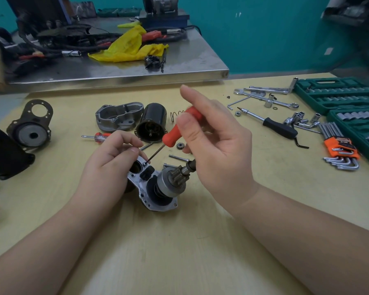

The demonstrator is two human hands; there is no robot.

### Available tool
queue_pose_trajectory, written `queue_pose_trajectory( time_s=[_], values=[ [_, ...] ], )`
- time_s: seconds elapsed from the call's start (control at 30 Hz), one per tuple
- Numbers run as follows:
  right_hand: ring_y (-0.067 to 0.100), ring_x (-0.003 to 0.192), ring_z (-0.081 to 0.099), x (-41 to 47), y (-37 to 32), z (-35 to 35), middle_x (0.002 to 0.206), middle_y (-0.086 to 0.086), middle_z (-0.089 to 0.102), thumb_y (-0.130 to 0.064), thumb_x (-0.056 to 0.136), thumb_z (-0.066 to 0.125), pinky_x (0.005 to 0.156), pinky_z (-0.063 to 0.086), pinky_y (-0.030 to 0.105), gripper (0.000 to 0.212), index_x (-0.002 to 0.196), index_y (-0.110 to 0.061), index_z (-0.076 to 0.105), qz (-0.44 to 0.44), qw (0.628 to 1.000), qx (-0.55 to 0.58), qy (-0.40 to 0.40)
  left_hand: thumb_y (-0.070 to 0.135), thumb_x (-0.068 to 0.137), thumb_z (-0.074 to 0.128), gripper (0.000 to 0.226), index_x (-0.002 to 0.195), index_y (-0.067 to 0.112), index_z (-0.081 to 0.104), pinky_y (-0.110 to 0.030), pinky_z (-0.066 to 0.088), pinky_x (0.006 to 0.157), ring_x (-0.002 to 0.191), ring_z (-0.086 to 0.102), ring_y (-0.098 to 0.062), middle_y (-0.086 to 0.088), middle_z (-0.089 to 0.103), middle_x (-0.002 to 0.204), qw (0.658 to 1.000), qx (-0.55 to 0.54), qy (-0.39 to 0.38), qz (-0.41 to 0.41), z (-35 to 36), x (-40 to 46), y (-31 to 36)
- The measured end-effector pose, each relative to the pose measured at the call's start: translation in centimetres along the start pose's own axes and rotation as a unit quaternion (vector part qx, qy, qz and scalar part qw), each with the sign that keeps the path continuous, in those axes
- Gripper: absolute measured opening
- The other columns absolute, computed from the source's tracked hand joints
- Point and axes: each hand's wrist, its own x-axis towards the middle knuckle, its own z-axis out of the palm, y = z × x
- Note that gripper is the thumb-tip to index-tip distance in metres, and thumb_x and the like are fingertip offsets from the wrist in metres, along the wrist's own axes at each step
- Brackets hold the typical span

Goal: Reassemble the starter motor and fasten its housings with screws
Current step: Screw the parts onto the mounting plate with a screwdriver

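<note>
On a pale yellow wooden counter [179,241], a silver starter motor housing with a toothed pinion gear on its shaft [158,188] lies near the middle, between two bare forearms. Behind it, a steel-topped bench [136,69] carries yellow plastic sheeting, cables and dark parts.

At the far right sit two open green socket-set cases [339,96], with loose chrome wrenches and sockets [268,99] just beside them. No lettering on the cases can be read. Left of centre rest a black round end plate with a steel hub [30,128], a grey cast housing cover [117,118] and a black cylindrical motor casing [151,124].

An orange holder of hex keys [339,150] carries dark print too blurred to read.

The right hand [217,145] grips an orange-handled screwdriver [181,128], thumb and fingers curled round the handle, index finger raised. Its thin shaft slants down to a small screw [144,163] on the housing's flange. The left hand [111,167] holds the housing's upper end, thumb and fingers curled over it beside the screw.

A small red-handled screwdriver [96,136], a coil spring [176,115], a loose long bolt [178,157] and a tiny gear [180,145] lie nearby.
</note>
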Motion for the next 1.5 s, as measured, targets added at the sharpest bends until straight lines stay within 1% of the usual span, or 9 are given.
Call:
queue_pose_trajectory(
  time_s=[0.1,0.3,0.43,0.57,0.77,1.03,1.2,1.37,1.5],
  values=[
    [0.029,0.087,0.076,-0.14,0.05,-0.09,0.115,0.015,0.067,-0.005,0.109,0.05,0.063,0.057,0.032,0.043,0.152,-0.007,0.053,0.017,1.0,0.013,-0.005,0.025,0.093,0.055,0.016,0.102,0.028,0.068,-0.05,0.056,0.072,0.084,0.069,-0.042,-0.006,0.076,0.089,1.0,0.002,0.002,0.0,-0.06,0.01,-0.08],
    [0.026,0.081,0.078,0.13,-0.17,0.14,0.1,0.02,0.063,-0.012,0.103,0.067,0.066,0.058,0.022,0.04,0.143,-0.006,0.063,0.015,1.0,0.009,0.007,0.025,0.093,0.055,0.016,0.1,0.028,0.069,-0.051,0.055,0.072,0.085,0.068,-0.044,-0.006,0.076,0.089,1.0,-0.001,0.003,-0.002,0.1,-0.08,0.02],
    [0.029,0.088,0.076,-0.2,-0.13,0.01,0.114,0.013,0.07,-0.01,0.11,0.05,0.06,0.058,0.037,0.043,0.153,-0.007,0.052,0.026,0.999,0.02,-0.005,0.025,0.091,0.055,0.017,0.1,0.029,0.069,-0.049,0.054,0.07,0.085,0.067,-0.046,-0.006,0.076,0.089,1.0,-0.002,0.004,-0.012,0.14,-0.05,0.21],
    [0.027,0.085,0.078,-0.07,-0.12,0.11,0.105,0.013,0.068,-0.007,0.108,0.058,0.065,0.058,0.025,0.039,0.147,-0.006,0.058,0.027,0.999,0.018,0.0,0.026,0.092,0.055,0.016,0.1,0.028,0.068,-0.049,0.054,0.069,0.079,0.069,-0.042,-0.008,0.076,0.089,1.0,-0.006,0.004,-0.012,0.1,-0.14,0.25],
    [0.027,0.088,0.077,0.01,-0.12,-0.06,0.11,0.011,0.069,-0.012,0.11,0.053,0.061,0.058,0.034,0.039,0.149,-0.011,0.057,0.027,1.0,0.011,-0.001,0.027,0.091,0.054,0.018,0.101,0.029,0.069,-0.065,0.056,0.08,0.089,0.068,-0.045,-0.004,0.077,0.09,1.0,0.014,0.004,-0.006,0.02,-0.07,0.28],
    [0.026,0.078,0.078,0.23,-0.11,0.01,0.096,0.012,0.062,-0.009,0.103,0.067,0.062,0.055,0.023,0.031,0.134,-0.006,0.068,0.027,1.0,0.001,0.004,0.027,0.092,0.054,0.016,0.101,0.029,0.068,-0.057,0.056,0.078,0.089,0.068,-0.044,-0.006,0.077,0.091,1.0,0.008,0.002,-0.004,-0.06,-0.11,0.11],
    [0.027,0.09,0.075,-0.15,0.07,-0.12,0.117,0.015,0.068,-0.006,0.109,0.049,0.066,0.058,0.03,0.045,0.154,-0.006,0.051,0.03,0.999,0.031,-0.022,0.026,0.091,0.054,0.017,0.099,0.03,0.068,-0.051,0.055,0.075,0.087,0.069,-0.043,-0.005,0.077,0.091,1.0,0.004,0.002,-0.009,0.0,-0.11,0.16],
    [0.029,0.082,0.078,0.05,0.08,0.18,0.099,0.009,0.062,-0.008,0.103,0.068,0.067,0.055,0.024,0.04,0.142,-0.013,0.062,0.006,1.0,0.024,-0.018,0.02,0.096,0.055,0.015,0.1,0.027,0.068,-0.043,0.055,0.068,0.074,0.071,-0.028,-0.005,0.077,0.089,1.0,-0.009,0.002,-0.009,0.15,-0.25,0.17],
    [0.028,0.086,0.076,-0.09,0.22,-0.03,0.11,0.015,0.066,-0.01,0.108,0.055,0.065,0.057,0.027,0.042,0.149,-0.009,0.055,0.001,0.999,0.036,-0.021,0.017,0.098,0.055,0.016,0.1,0.026,0.068,-0.04,0.055,0.069,0.073,0.07,-0.023,-0.006,0.077,0.09,1.0,-0.01,0.004,-0.012,0.18,-0.31,0.13]
  ],
)
